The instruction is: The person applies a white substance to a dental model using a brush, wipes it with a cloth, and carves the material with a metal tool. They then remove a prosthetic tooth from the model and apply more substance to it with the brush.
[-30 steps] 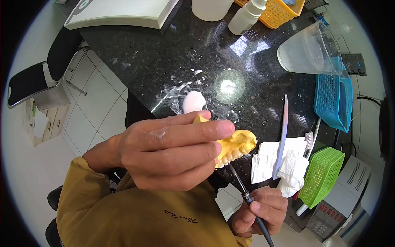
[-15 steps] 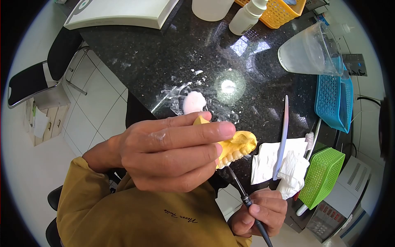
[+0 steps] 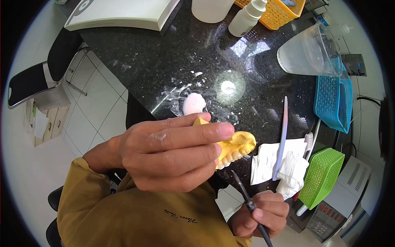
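Observation:
My left hand (image 3: 173, 152) is closed around a yellow dental model (image 3: 240, 144) with a row of pale teeth along its lower edge. The fingers hide much of the model's left side. Lower right, my right hand (image 3: 263, 214) grips a slim dark fine-tipped brush (image 3: 243, 191) like a pen. Its tip points up and left, a short way below the teeth and apart from them. Behind my left hand, a round pinkish-white lump (image 3: 194, 103) lies on the dark stone counter (image 3: 164, 61) among white powder and scraps.
White tissues (image 3: 263, 162) lie on the right with a long pale spatula-like tool (image 3: 282, 140) across them. Beyond are a toothbrush (image 3: 308, 140), a green basket (image 3: 323, 177), a blue basket (image 3: 334, 99) and a clear plastic cup (image 3: 306, 51). A white bottle (image 3: 247, 20) stands at the back.
The brush tip has moved slightly down and right, away from the teeth. My left hand and the dental model have hardly moved.

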A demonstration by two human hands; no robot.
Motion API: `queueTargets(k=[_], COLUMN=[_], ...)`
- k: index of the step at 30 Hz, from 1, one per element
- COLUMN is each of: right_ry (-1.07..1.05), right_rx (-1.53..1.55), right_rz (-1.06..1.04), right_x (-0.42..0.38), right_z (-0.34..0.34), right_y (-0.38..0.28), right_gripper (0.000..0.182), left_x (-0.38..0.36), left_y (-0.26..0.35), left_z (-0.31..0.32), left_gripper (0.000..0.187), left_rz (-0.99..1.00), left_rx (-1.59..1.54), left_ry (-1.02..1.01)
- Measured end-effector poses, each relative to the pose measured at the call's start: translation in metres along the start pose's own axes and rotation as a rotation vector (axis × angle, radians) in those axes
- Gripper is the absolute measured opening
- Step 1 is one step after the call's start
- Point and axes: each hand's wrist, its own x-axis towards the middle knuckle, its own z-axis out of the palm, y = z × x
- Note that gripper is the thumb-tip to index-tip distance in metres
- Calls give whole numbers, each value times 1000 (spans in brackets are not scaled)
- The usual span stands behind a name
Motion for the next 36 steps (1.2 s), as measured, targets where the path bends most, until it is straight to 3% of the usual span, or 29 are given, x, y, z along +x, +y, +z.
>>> queueTargets(k=[3,6,8,14,17,21,23,30,32,36], right_ry=[274,134,132,47,34,18,30,48,54,63], right_rx=[123,-84,-114,-144,-165,-186,-164,-186,-181,-174], right_rz=[76,230,273,317,303,309,292,313,285,294], right_x=[-3,-3,-3,1,3,3,3,3,3,1], right_z=[4,-6,-4,-3,-1,-1,-3,0,1,-1], right_y=[-1,-3,-4,-4,-4,-4,-3,-3,-3,-2], right_gripper=[18,17,16,15,15,14,14,13,13,13], left_x=[-2,-4,-2,1,-1,0,1,2,0,1], left_y=[-3,-1,3,3,-1,0,5,3,-1,-1], left_z=[1,-6,-17,-20,-11,-12,-17,-11,-3,-4], left_gripper=[14,14,24,26,19,19,30,30,15,14], left_rz=[24,-52,-208,-200,-138,-118,-186,-162,-65,-60], left_rx=[6,-35,-100,-96,-53,-27,-43,-12,17,22], left_ry=[25,6,-202,-246,-100,-102,-208,-177,-21,-29])
